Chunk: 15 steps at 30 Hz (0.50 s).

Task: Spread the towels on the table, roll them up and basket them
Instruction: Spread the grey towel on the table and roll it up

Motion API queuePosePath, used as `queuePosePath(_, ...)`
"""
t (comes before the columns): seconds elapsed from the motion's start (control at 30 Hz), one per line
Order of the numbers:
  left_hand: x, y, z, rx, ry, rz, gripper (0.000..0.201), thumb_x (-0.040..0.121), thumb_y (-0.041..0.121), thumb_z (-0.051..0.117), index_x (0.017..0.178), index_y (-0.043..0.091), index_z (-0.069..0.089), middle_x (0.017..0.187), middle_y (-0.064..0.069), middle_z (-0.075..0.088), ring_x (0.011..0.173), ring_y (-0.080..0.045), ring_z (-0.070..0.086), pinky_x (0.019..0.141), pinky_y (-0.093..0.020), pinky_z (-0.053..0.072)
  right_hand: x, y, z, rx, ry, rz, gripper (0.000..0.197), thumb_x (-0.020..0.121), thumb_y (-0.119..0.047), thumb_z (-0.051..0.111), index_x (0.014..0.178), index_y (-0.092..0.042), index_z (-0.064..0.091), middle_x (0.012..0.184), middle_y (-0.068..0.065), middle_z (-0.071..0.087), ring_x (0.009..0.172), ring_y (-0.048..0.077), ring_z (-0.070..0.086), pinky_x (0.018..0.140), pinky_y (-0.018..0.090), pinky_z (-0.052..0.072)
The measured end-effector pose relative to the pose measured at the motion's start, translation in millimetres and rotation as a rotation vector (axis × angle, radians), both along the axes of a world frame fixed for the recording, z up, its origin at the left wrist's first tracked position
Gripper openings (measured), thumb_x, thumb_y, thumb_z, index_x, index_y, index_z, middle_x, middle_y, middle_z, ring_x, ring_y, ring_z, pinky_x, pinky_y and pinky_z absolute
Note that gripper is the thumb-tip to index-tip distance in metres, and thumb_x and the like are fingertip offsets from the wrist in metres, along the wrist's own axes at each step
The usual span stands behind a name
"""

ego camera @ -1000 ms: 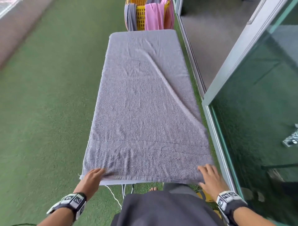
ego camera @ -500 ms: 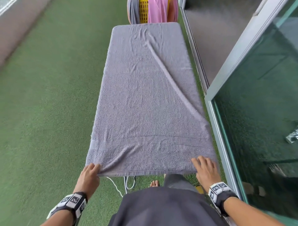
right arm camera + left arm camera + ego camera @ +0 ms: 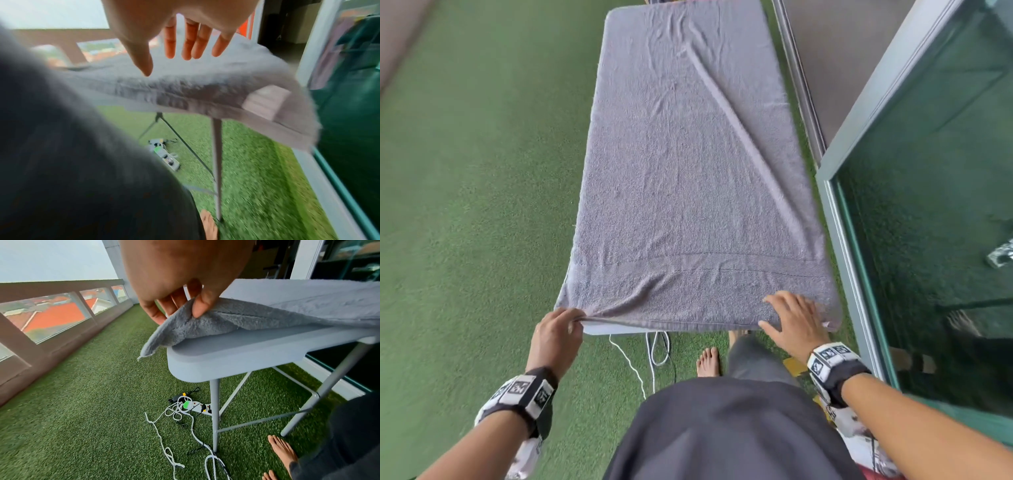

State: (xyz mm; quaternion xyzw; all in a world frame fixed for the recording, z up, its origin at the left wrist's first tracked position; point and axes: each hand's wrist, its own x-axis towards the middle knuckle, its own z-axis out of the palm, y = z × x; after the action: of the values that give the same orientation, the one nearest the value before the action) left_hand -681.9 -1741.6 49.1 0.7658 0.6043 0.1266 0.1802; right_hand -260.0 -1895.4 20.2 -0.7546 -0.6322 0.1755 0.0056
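Observation:
A grey towel (image 3: 688, 178) lies spread lengthwise over the grey folding table (image 3: 236, 360), with a diagonal fold running from the far middle to the near right corner. My left hand (image 3: 566, 322) pinches the towel's near left corner (image 3: 185, 321) between thumb and fingers and lifts it off the tabletop. My right hand (image 3: 791, 318) hovers with straight, spread fingers (image 3: 191, 43) over the near right part of the towel (image 3: 185, 84), holding nothing. The basket is out of view.
Green artificial turf (image 3: 476, 205) covers the floor. A power strip and tangled white cables (image 3: 191, 405) lie under the table's near end, beside my bare foot (image 3: 709, 359). A glass sliding door (image 3: 928, 205) runs close along the table's right side. A low wall with glass panes (image 3: 51, 318) stands left.
My left hand has pinched the near left corner and raised it. My right hand has shifted left along the near edge. The head view has tilted down, so the basket has left the frame.

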Motion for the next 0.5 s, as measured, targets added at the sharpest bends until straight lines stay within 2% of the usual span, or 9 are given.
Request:
queuePosePath(0.1,2,-1,6,0.025,-0.023,0.028,0.026,0.074,-0.01,0.066,0.094,0.007,0.071,0.093,-0.013,0.07,0.077,-0.031,0.062,0.072,-0.039,0.051,-40,45,12,-0.023,0.093,0.159,0.052,0.087,-0.055,0.054,0.128,-0.024,0.049,0.122,-0.003,0.05,0.11,0.017,0.048,0.097,0.034,0.038)
queuePosePath(0.23,4,-4,17,0.061,-0.05,0.025,0.021,0.075,-0.007,0.066,0.087,0.01,0.069,0.086,-0.009,0.069,0.074,-0.027,0.061,0.071,-0.039,0.052,-119,91,17,-0.055,0.148,0.395,0.06,0.086,-0.058,0.053,0.132,-0.021,0.045,0.124,0.0,0.049,0.111,0.018,0.047,0.098,0.039,0.043)
queuePosePath(0.3,1,-6,19,0.09,-0.056,0.039,0.02,0.074,-0.006,0.065,0.082,0.011,0.069,0.082,-0.005,0.069,0.072,-0.025,0.06,0.069,-0.037,0.05,-157,101,18,-0.043,0.132,0.448,0.052,0.089,-0.048,0.055,0.131,-0.018,0.046,0.124,0.003,0.051,0.111,0.02,0.05,0.097,0.04,0.044)
queuePosePath(0.37,-1,-9,22,0.108,-0.061,0.054,0.018,0.073,-0.004,0.065,0.081,0.011,0.07,0.079,-0.004,0.069,0.071,-0.024,0.06,0.068,-0.036,0.05,-182,107,17,0.021,0.144,0.424,0.036,0.091,-0.033,0.056,0.122,-0.015,0.051,0.115,0.004,0.055,0.102,0.02,0.055,0.09,0.037,0.048)
queuePosePath(0.43,-3,-10,24,0.112,-0.06,0.069,0.016,0.074,-0.002,0.065,0.08,0.011,0.07,0.079,-0.003,0.069,0.07,-0.024,0.06,0.068,-0.036,0.05,-195,111,17,0.072,0.165,0.393,0.022,0.089,-0.019,0.057,0.111,-0.014,0.055,0.102,0.003,0.057,0.088,0.018,0.056,0.079,0.034,0.051)
queuePosePath(0.5,-7,-11,23,0.107,-0.051,0.094,0.015,0.075,-0.001,0.066,0.08,0.012,0.07,0.079,-0.002,0.069,0.069,-0.023,0.06,0.07,-0.038,0.05,-196,116,15,0.066,0.183,0.391,0.017,0.09,-0.013,0.055,0.107,-0.011,0.058,0.098,0.003,0.057,0.082,0.017,0.055,0.075,0.031,0.052)
